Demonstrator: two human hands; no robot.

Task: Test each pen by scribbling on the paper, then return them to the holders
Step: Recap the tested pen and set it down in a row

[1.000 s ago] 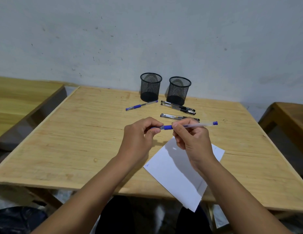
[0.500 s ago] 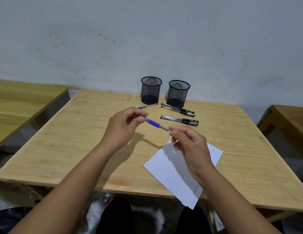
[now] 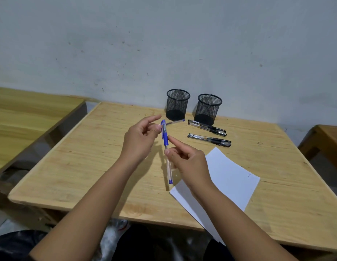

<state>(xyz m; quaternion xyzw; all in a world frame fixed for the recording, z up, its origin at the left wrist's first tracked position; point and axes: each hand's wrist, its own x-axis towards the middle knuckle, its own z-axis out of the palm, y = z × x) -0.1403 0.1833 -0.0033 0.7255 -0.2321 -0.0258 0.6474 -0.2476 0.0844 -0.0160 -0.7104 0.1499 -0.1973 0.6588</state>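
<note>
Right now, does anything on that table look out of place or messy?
The two mesh holders look empty while the pens lie loose on the table, and the paper overhangs the near edge. Nothing is spilled or broken.

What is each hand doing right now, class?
Left hand: pinching the cap end of the blue pen.
Right hand: gripping the same pen's barrel.
</note>
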